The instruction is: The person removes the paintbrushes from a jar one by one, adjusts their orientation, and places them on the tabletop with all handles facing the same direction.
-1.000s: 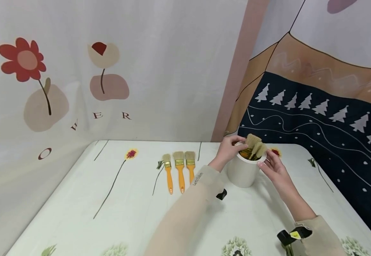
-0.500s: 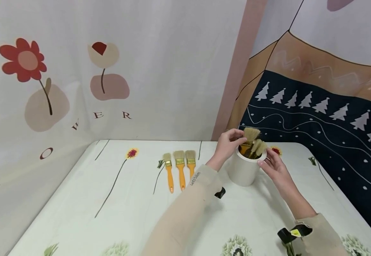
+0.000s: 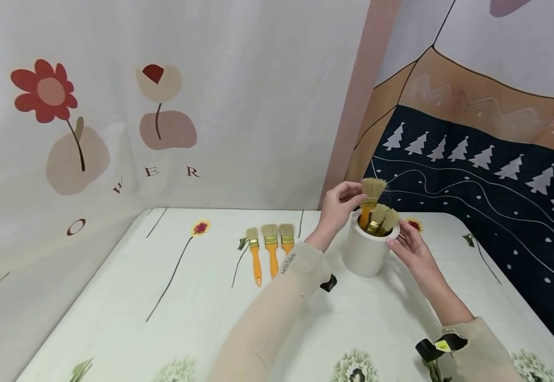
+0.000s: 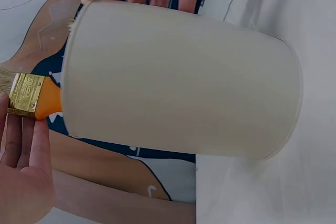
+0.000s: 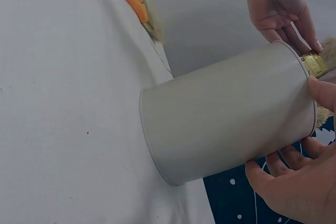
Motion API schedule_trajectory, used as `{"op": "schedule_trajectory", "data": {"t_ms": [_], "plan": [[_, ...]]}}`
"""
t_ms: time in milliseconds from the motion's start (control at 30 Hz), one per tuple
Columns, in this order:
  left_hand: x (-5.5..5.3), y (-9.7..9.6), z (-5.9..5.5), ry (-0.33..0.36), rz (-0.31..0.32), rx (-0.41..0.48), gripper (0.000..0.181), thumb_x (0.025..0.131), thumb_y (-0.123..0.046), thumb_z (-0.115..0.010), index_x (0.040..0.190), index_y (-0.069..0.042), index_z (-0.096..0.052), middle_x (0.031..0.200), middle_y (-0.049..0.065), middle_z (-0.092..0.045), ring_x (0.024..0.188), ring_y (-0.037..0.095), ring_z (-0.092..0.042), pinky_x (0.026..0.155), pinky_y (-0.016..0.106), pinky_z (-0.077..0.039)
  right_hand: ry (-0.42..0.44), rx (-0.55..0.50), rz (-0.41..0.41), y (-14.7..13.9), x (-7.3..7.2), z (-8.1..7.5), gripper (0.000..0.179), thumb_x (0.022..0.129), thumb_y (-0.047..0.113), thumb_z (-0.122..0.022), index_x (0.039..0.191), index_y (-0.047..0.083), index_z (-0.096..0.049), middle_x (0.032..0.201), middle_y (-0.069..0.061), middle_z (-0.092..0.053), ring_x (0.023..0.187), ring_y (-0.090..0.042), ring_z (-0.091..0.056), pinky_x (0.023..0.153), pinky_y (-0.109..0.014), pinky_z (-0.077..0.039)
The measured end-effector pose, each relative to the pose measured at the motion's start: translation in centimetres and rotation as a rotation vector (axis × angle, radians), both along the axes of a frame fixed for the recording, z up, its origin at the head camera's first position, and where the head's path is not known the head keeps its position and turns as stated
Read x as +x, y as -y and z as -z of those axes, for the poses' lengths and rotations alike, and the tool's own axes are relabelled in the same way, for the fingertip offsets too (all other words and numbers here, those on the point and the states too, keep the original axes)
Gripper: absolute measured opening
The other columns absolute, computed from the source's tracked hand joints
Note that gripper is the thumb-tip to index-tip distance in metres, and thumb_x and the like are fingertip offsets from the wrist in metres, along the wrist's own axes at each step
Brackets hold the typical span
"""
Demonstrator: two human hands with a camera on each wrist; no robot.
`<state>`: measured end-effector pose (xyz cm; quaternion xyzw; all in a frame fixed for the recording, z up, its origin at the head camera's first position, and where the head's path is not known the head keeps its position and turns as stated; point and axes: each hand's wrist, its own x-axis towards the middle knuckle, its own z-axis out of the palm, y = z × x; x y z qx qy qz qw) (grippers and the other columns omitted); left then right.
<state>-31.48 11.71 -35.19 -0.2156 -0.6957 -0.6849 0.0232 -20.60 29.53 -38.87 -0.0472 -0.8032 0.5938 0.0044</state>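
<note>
A white cylindrical container (image 3: 365,253) stands upright on the table, with bristle ends of paintbrushes (image 3: 383,218) showing above its rim. My left hand (image 3: 339,208) pinches one paintbrush (image 3: 371,197) by its gold ferrule; its orange handle reaches down into the container, as the left wrist view also shows at the handle (image 4: 49,98). On the opposite side my right hand (image 3: 413,250) holds the container near its rim, thumb in front and fingers along the wall, seen closely in the right wrist view around the container (image 5: 231,114). The lower handles are hidden inside.
Three paintbrushes with orange handles (image 3: 271,252) lie side by side on the table left of the container, partly behind my left sleeve (image 3: 277,297). The table's cloth (image 3: 114,318) is printed with flowers. Hanging fabric (image 3: 258,106) backs the table.
My left hand has risen, drawing the pinched paintbrush partway up out of the container, so its ferrule and some orange handle now show. My right hand stays on the container.
</note>
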Motion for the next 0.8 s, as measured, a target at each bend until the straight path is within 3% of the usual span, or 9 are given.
{"op": "schedule_trajectory", "data": {"t_ms": [267,500,800], "plan": [[0.2,0.6,-1.3,-0.031,-0.010,0.032,0.025,0.095,-0.017,-0.067,0.118,-0.006,-0.067,0.119,0.012,-0.071,0.107,0.019,-0.068,0.091,0.018,-0.056,0.013,-0.003,0.003,0.1,0.1,-0.2,0.085,0.102,0.045,-0.051,0.161,0.016,0.004,0.170,-0.009,0.000,0.156,-0.034,-0.011,0.124,-0.053,-0.020],[0.2,1.4,-2.4,-0.017,0.016,0.119,0.027,0.095,-0.013,-0.067,0.120,-0.002,-0.064,0.118,0.018,-0.069,0.098,0.017,-0.068,0.086,0.022,-0.060,0.010,0.023,0.008,0.0,0.2,-0.1,0.085,0.102,0.045,-0.051,0.161,0.016,0.004,0.169,-0.010,0.000,0.155,-0.035,-0.011,0.123,-0.052,-0.021],[0.3,3.0,-4.0,-0.027,-0.024,0.151,0.029,0.095,-0.015,-0.068,0.121,-0.003,-0.064,0.118,0.017,-0.069,0.093,0.010,-0.064,0.091,0.042,-0.060,0.001,0.020,-0.005,0.0,0.1,-0.1,0.084,0.103,0.044,-0.051,0.161,0.018,0.004,0.169,-0.008,0.001,0.156,-0.034,-0.010,0.124,-0.053,-0.020]]}}
